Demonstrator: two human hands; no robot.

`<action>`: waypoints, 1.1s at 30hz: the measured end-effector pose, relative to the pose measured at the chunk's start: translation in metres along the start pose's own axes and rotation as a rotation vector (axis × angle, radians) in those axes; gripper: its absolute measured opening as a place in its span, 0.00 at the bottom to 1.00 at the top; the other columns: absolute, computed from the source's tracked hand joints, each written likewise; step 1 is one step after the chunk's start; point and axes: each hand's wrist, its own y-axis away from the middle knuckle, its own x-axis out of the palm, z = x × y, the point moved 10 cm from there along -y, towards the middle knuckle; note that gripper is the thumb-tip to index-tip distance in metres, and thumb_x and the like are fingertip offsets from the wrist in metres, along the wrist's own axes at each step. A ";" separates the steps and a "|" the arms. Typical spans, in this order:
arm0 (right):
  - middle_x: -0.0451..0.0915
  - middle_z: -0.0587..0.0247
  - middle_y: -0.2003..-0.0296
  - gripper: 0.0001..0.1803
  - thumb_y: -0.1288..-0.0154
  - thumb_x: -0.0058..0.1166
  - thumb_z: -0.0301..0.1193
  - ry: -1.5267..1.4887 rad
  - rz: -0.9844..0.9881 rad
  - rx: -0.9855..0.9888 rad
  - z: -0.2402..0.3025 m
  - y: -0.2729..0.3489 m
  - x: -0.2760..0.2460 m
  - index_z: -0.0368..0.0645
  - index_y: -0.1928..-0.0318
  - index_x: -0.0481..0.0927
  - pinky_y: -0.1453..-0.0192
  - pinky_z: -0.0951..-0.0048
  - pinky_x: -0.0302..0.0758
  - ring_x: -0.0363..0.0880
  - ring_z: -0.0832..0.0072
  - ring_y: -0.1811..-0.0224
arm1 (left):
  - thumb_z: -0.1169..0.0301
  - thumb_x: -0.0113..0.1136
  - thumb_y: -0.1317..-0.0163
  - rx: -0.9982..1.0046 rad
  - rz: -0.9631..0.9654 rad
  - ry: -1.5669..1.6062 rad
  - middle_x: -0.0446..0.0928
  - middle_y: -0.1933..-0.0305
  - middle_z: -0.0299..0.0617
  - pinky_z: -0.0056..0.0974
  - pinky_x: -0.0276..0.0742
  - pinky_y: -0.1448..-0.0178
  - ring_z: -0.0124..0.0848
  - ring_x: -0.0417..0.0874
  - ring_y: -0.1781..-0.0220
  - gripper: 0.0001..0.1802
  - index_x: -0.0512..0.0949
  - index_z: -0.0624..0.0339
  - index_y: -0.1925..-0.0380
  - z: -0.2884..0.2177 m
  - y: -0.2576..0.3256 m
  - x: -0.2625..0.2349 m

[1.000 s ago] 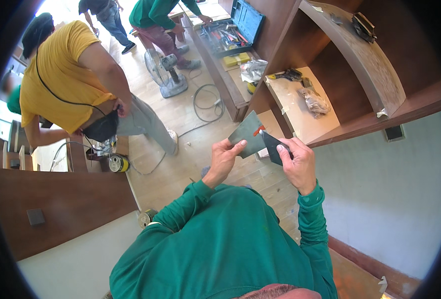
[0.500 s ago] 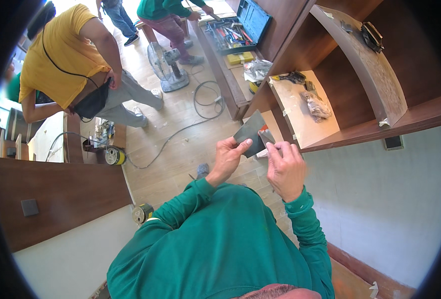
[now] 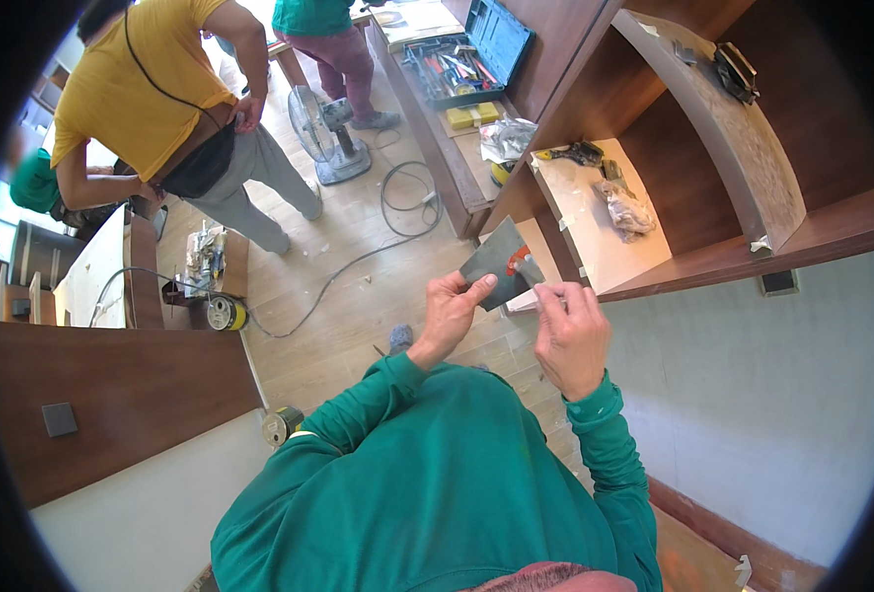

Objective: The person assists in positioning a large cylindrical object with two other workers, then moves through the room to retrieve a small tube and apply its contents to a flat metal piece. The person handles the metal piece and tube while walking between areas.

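Observation:
My left hand [image 3: 450, 314] pinches the lower edge of a dark grey flat scraper blade [image 3: 496, 261] and holds it up in front of my chest. A smear of red-orange paste [image 3: 516, 260] sits on the blade's right side. My right hand [image 3: 572, 335] is curled closed just right of the blade, gripping a small pale tool [image 3: 524, 301] whose tip touches the blade near the paste; most of that tool is hidden in the fist. Both my arms wear green sleeves.
A wooden shelf unit [image 3: 753, 168] stands on the right, with a crumpled bag [image 3: 624, 209] and a drill [image 3: 575, 153] on it. An open toolbox [image 3: 466, 59], a floor fan [image 3: 323, 133], a cable [image 3: 358, 261] and tape rolls [image 3: 225, 314] are ahead. Two people [image 3: 160, 109] stand at the far left.
My hands have drawn closer together and the blade now tilts more upright. The person in yellow has straightened up from a crouch. My view has shifted slightly.

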 end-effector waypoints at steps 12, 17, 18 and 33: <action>0.74 0.62 0.64 0.15 0.48 0.56 0.22 0.055 -0.051 0.009 -0.001 -0.004 -0.003 0.40 0.58 0.80 0.62 0.63 0.73 0.74 0.62 0.62 | 0.73 0.62 0.38 0.000 0.019 -0.014 0.83 0.68 0.35 0.29 0.74 0.63 0.20 0.77 0.69 0.08 0.83 0.67 0.62 -0.002 -0.001 0.001; 0.75 0.62 0.64 0.15 0.49 0.56 0.22 0.037 -0.046 -0.033 0.004 0.003 0.008 0.40 0.57 0.80 0.62 0.63 0.73 0.74 0.62 0.62 | 0.72 0.62 0.38 -0.011 0.029 -0.068 0.82 0.70 0.35 0.29 0.73 0.65 0.20 0.76 0.70 0.08 0.83 0.67 0.65 -0.005 -0.001 0.005; 0.75 0.62 0.64 0.15 0.49 0.56 0.22 0.029 -0.040 -0.023 0.002 0.002 0.007 0.40 0.57 0.80 0.62 0.64 0.73 0.74 0.62 0.62 | 0.72 0.63 0.38 -0.007 0.021 -0.070 0.82 0.70 0.35 0.29 0.72 0.65 0.19 0.76 0.70 0.08 0.83 0.67 0.65 -0.005 -0.001 0.003; 0.76 0.64 0.63 0.18 0.50 0.59 0.21 -0.024 -0.112 0.000 -0.013 0.007 -0.033 0.45 0.56 0.83 0.63 0.64 0.72 0.72 0.64 0.65 | 0.67 0.61 0.36 -0.151 0.018 0.119 0.80 0.69 0.35 0.31 0.70 0.68 0.22 0.76 0.71 0.09 0.80 0.64 0.65 0.006 -0.007 0.000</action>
